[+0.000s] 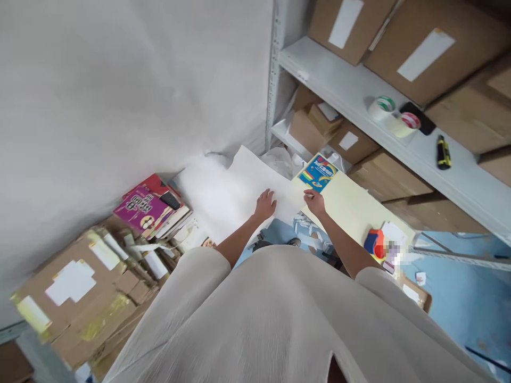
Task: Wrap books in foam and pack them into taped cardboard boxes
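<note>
A large white sheet (223, 186) of thin, soft-looking material spreads from the wall side toward the pale yellow table. My left hand (265, 205) lies on it, palm down with the fingers apart. At the sheet's right edge is my right hand (314, 201), its fingers curled and the tips drawn together. Whether those fingertips pinch the sheet's edge is too small to tell. Just beyond my right hand, a blue book (318, 173) with a rainbow on its cover lies flat on the pale yellow tabletop (351, 197).
To the left, a purple book (143, 210) tops a stack beside flattened cardboard (80, 287). Metal shelving (319, 69) on the right holds boxes, tape rolls (382, 108) and a yellow-black cutter (443, 152). A red-blue object (375, 243) sits at the table's near end. Scraps lie on the blue floor (459, 303).
</note>
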### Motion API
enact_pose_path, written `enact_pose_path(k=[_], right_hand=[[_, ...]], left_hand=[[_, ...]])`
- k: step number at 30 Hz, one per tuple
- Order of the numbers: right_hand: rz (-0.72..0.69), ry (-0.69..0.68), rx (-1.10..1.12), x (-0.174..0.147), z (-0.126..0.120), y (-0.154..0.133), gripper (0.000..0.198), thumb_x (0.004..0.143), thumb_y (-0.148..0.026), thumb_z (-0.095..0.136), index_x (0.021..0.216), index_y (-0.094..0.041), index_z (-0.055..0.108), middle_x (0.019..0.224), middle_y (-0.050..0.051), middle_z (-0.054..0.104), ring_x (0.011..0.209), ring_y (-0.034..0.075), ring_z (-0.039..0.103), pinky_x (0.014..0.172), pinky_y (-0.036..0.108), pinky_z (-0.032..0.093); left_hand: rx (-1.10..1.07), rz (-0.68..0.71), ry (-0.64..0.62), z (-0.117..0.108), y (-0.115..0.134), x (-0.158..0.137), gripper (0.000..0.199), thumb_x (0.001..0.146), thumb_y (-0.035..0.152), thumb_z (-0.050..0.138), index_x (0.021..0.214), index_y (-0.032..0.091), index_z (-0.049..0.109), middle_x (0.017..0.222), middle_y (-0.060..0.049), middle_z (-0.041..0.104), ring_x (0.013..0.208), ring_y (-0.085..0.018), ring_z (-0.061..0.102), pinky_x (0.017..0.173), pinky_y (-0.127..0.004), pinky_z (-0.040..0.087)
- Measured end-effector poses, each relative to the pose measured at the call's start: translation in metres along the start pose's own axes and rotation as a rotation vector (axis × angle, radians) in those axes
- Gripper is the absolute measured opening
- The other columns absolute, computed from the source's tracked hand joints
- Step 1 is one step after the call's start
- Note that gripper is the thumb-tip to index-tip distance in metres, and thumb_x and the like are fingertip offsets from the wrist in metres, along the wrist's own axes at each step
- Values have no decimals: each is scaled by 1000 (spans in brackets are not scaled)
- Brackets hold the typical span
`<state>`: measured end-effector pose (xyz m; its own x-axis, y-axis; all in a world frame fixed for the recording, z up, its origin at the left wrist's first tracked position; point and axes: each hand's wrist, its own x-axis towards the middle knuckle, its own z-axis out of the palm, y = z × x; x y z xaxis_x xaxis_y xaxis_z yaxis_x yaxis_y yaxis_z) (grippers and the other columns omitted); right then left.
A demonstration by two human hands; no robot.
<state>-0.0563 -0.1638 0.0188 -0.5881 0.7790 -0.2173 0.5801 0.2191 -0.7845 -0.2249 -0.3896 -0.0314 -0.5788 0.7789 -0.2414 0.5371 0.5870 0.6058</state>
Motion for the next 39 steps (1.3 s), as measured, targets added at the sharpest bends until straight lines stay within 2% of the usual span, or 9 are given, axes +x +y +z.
enact_pose_path(k=[3,8,15,20,24,27,33,36,39], right_hand=[[56,50,-8,-6,-50,37,35,84,-32,63,110,-22,84,106,10,83,82,25,70,85,42,62],[122,119,-42,-18,-121,104,32,85,-28,63,108,-23,84,124,13,84,93,27,74,98,46,63],[246,132,-102,-22,-177,185,37,86,-20,61,114,-21,85,131,15,82,111,30,78,113,47,59],[271,120,-87,-17,-191,216,41,86,-20,61,119,-19,85,137,17,79,117,33,76,115,49,59],[252,118,-62,-11,-195,230,43,85,-21,63,123,-20,84,136,16,79,120,34,75,117,50,58],[263,86,-63,-7,-197,235,49,87,-20,64,132,-19,81,146,18,74,126,34,73,119,51,56],[332,115,-219,-4,-193,225,50,92,-21,67,142,-21,76,166,21,58,151,44,54,128,64,43],[337,124,-229,3,-188,212,46,93,-22,66,138,-23,78,165,20,60,151,44,53,127,65,42],[355,108,-179,16,-180,197,40,92,-22,66,130,-23,81,157,18,68,145,41,60,126,62,45]], left_hand=[[40,60,-81,22,33,22,59,114,37,48,171,19,48,187,-22,36,171,-40,39,135,-59,40],[136,132,-205,66,91,54,65,111,32,52,174,17,45,189,-22,33,172,-39,38,136,-56,40],[275,125,-375,125,138,72,70,107,32,59,174,20,44,190,-22,30,172,-41,39,134,-58,43],[344,85,-436,141,145,69,70,104,30,59,173,20,44,188,-24,33,172,-43,39,134,-60,42],[381,62,-500,137,145,64,70,105,29,57,173,21,43,185,-24,40,169,-41,44,131,-59,45],[417,61,-553,133,145,62,69,107,28,52,174,19,41,185,-23,39,168,-41,44,129,-57,47],[409,106,-576,124,144,72,68,104,31,58,171,21,47,177,-26,49,161,-43,53,125,-58,51],[435,146,-524,117,144,86,65,104,28,59,168,20,51,180,-26,43,166,-43,46,130,-59,45],[432,187,-443,108,143,104,68,103,26,62,169,19,50,186,-26,33,173,-43,34,136,-60,37]])
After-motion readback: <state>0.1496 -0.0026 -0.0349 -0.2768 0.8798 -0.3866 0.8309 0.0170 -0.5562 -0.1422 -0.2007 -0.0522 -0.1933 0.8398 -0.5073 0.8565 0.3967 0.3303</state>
